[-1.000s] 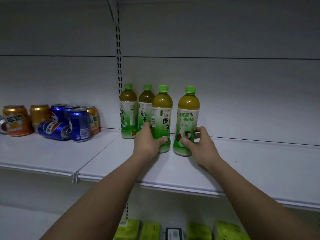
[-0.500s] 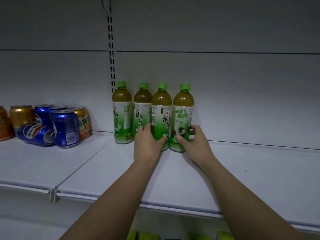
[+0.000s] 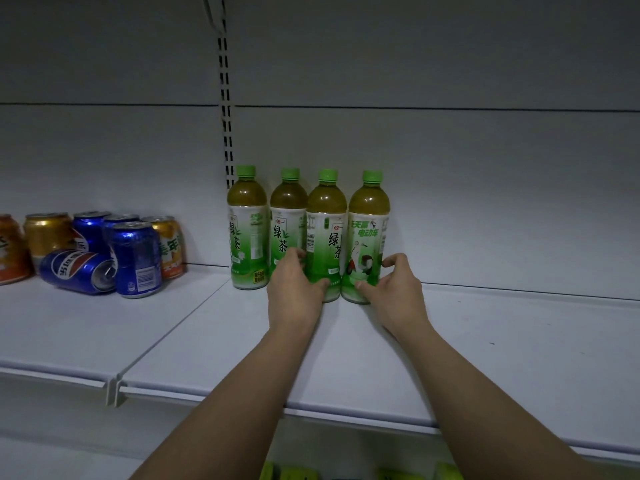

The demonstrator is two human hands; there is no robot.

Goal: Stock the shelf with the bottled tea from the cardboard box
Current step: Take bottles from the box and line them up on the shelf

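Four bottles (image 3: 308,233) mid-frame on shelf (image 3: 485,341) | left hand (image 3: 294,289) grips third bottle (image 3: 325,237), right hand (image 3: 394,289) grips fourth (image 3: 367,237) | advice: slide both back level, touching, labels forward, release gently.

We see four green-capped tea bottles (image 3: 306,233) upright in a touching row at the far middle of the white shelf (image 3: 485,341), amber tea above white-green labels, the two rightmost sitting slightly nearer to us
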